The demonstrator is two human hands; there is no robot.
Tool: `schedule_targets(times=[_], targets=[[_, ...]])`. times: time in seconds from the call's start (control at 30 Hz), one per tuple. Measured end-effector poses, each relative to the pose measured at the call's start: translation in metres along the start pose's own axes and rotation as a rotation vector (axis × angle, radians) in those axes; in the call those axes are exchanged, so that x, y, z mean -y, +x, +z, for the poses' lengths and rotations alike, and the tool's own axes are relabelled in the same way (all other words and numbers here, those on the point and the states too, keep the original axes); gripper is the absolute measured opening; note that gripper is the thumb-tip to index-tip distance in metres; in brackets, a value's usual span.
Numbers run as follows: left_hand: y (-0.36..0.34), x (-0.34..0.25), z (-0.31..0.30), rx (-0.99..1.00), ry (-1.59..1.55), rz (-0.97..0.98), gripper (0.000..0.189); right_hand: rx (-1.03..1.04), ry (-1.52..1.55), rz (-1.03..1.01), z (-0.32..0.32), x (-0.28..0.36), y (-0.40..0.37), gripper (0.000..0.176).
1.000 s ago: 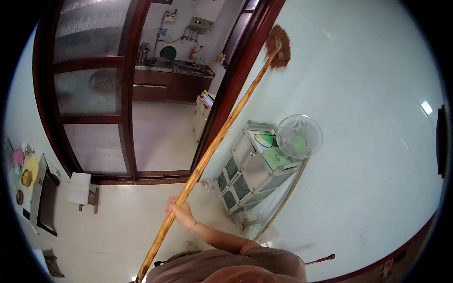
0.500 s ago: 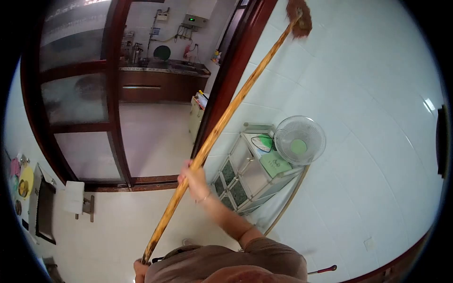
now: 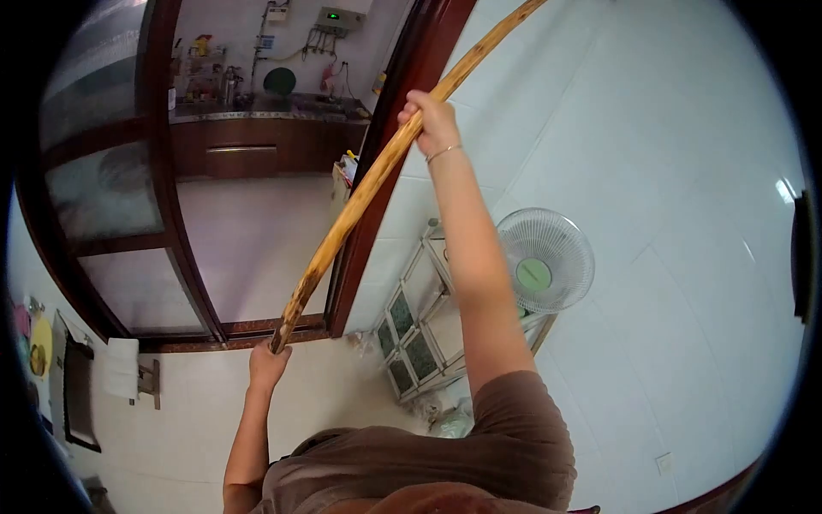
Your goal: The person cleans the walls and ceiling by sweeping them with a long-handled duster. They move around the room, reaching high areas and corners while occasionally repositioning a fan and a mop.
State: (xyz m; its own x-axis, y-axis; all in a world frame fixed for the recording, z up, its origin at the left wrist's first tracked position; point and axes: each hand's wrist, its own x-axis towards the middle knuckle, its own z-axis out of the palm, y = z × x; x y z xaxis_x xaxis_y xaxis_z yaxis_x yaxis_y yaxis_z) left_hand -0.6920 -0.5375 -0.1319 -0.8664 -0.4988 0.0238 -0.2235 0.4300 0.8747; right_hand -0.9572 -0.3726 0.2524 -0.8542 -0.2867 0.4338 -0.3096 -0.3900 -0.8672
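A long, slightly crooked wooden pole runs slantwise from the lower left to the top edge. My left hand is closed round its darkened lower end, low in front of the doorway. Higher up, my right hand wraps round the shaft with the arm stretched out, next to the dark red door frame. The pole's far end lies outside the view. White tiled wall stands to the right of the pole.
A fan with a round grille stands by a glass-fronted cabinet on the right. Sliding doors open onto a kitchen counter. At the left are a stool with a white top and a table.
Both hands have moved up and forward with the pole, and the reddish-brown head at its far end has left the view. My right arm is now stretched further out.
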Motion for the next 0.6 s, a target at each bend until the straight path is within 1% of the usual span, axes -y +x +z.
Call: schedule_targets(times=[0.07,0.1,0.13,0.2,0.33,0.43,0.47,0.53,0.57,0.6], targets=[[0.0,-0.017,-0.006,0.024,-0.033,-0.009,0.028,-0.035,0.065,0.055,-0.001,0.012,0.004,0.007],[-0.001,-0.022,-0.008,0.038,-0.072,-0.016,0.028,-0.039,0.05,0.04,-0.008,0.007,0.01,0.009],[-0.003,-0.019,-0.007,0.049,-0.072,-0.018,0.028,-0.049,0.045,0.043,-0.013,0.0,0.009,0.009],[-0.015,0.001,-0.004,0.036,0.03,-0.048,0.026,-0.038,0.05,0.044,-0.018,-0.016,-0.011,0.011],[-0.063,0.071,-0.017,0.06,0.125,-0.101,0.025,-0.048,0.057,0.088,-0.011,-0.065,-0.085,0.018],[-0.11,0.127,-0.039,-0.002,0.154,-0.182,0.023,-0.078,0.107,0.141,0.002,-0.11,-0.147,0.024],[-0.128,0.142,-0.05,-0.01,0.163,-0.224,0.023,-0.09,0.133,0.165,0.008,-0.122,-0.171,0.025],[-0.165,0.172,-0.071,-0.068,0.231,-0.209,0.021,-0.098,0.148,0.253,0.021,-0.148,-0.214,0.028],[-0.182,0.191,-0.08,-0.06,0.233,-0.214,0.021,-0.104,0.146,0.259,0.026,-0.163,-0.234,0.028],[-0.199,0.213,-0.089,-0.076,0.28,-0.247,0.02,-0.115,0.189,0.325,0.031,-0.179,-0.253,0.03]])
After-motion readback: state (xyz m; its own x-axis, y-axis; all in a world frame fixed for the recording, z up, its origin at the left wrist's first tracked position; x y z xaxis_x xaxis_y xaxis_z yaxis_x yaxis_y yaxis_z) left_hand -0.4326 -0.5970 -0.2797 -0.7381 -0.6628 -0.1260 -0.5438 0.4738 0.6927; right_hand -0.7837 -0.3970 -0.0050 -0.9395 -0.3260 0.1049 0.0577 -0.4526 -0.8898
